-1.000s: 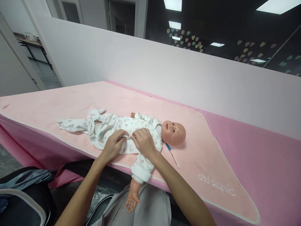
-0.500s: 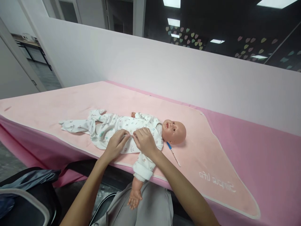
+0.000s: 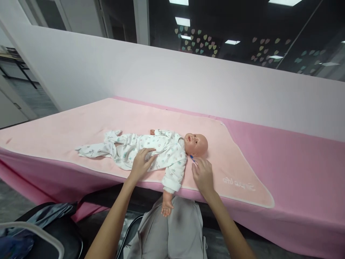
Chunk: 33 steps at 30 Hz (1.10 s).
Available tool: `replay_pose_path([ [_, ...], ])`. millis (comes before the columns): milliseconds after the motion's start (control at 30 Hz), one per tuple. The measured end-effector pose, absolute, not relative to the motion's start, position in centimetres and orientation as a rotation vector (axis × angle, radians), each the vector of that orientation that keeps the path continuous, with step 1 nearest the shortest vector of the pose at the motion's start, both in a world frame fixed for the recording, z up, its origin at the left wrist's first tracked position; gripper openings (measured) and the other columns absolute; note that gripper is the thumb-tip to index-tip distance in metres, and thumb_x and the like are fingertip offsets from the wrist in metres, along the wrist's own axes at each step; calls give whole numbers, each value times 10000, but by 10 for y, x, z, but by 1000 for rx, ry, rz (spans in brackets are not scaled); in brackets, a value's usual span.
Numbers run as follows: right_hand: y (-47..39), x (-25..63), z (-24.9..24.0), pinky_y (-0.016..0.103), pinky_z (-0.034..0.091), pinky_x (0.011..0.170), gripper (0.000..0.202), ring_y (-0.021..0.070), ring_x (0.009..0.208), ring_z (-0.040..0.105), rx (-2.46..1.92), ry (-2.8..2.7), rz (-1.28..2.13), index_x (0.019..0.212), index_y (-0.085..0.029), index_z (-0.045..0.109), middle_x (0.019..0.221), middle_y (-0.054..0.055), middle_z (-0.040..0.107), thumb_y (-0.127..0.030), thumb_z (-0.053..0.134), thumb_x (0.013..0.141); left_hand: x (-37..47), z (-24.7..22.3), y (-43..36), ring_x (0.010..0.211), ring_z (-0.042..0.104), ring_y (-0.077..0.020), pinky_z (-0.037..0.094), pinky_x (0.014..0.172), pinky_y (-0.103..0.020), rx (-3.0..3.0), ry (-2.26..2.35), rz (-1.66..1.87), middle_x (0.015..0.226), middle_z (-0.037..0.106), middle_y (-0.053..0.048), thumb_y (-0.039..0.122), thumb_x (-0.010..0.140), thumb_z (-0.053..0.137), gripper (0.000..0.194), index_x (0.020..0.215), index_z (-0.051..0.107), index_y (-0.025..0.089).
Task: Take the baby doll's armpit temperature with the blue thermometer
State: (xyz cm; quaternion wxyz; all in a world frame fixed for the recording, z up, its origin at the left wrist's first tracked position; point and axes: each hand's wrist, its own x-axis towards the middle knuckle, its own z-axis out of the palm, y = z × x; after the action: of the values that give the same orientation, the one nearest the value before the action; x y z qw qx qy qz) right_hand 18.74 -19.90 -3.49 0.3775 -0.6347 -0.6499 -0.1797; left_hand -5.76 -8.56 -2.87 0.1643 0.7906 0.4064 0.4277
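Note:
A baby doll in a white patterned outfit lies on its back, its head to the right and one arm hanging over the table's near edge. My left hand rests at the doll's belly with thumb and fingers apart, nothing in it. Beside the doll's neck, my right hand has its fingers closed around a blue-tipped thermometer. Most of the thermometer is hidden by that hand.
A peach mat covers much of the pink-draped table. Behind stands a white wall with dark glass above. A black chair with clothing is at the lower left.
My right hand has moved right, from the doll's chest to the thermometer, and closed on it. My left hand has opened its fingers over the belly. The view has shifted slightly right.

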Motion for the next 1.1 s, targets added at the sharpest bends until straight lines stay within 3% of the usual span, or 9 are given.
replay_pose_path([
  [133, -229, 217, -58, 357, 404, 769, 280, 242, 879, 550, -1975, -1556, -445, 977, -126, 618, 951, 119, 651, -328, 445, 891, -57, -33, -82, 1002, 569, -230, 412, 880, -333, 2182, 1215, 1254, 1024, 644, -66, 466, 856, 488, 324, 987, 604, 193],
  [367, -235, 216, -64, 318, 371, 731, 257, 216, 800, 540, -2068, -1508, -390, 801, -161, 608, 817, 75, 648, -246, 389, 905, -65, -9, -66, 938, 612, -226, 442, 807, -290, 2021, 1306, 1309, 1007, 680, -33, 483, 767, 594, 340, 981, 640, 222],
  [533, -237, 214, -66, 327, 392, 739, 328, 229, 813, 568, -2017, -1363, -369, 883, -150, 599, 832, 100, 654, -296, 309, 931, -71, 9, -42, 808, 629, -221, 436, 726, -286, 2073, 1360, 1186, 880, 696, -21, 530, 706, 632, 406, 992, 651, 243],
  [700, -237, 213, -70, 318, 399, 679, 401, 236, 769, 582, -2047, -1228, -340, 916, -169, 574, 804, 95, 645, -373, 231, 951, -68, 7, -20, 753, 628, -232, 404, 635, -274, 2146, 1375, 962, 802, 714, -23, 593, 761, 511, 409, 803, 701, 233],
  [833, -235, 211, -69, 317, 393, 653, 434, 239, 751, 577, -2067, -1158, -313, 907, -182, 561, 794, 96, 636, -426, 204, 949, -67, -1, -14, 846, 627, -254, 421, 730, -291, 2002, 1402, 1048, 839, 726, -29, 595, 813, 409, 492, 748, 714, 214],
  [933, -237, 209, -67, 328, 386, 653, 465, 242, 723, 558, -2058, -1149, -272, 793, -197, 540, 739, 93, 613, -475, 196, 936, -70, -6, -14, 891, 623, -263, 423, 811, -315, 1908, 1385, 1116, 855, 728, -41, 579, 809, 411, 497, 717, 715, 196],
  [1100, -240, 209, -50, 306, 372, 573, 441, 201, 600, 515, -1886, -950, 50, 627, -220, 462, 621, 55, 571, -563, 325, 867, -71, -5, -15, 878, 628, -263, 434, 800, -322, 1890, 1365, 1135, 840, 729, -43, 541, 796, 438, 450, 705, 711, 195],
])
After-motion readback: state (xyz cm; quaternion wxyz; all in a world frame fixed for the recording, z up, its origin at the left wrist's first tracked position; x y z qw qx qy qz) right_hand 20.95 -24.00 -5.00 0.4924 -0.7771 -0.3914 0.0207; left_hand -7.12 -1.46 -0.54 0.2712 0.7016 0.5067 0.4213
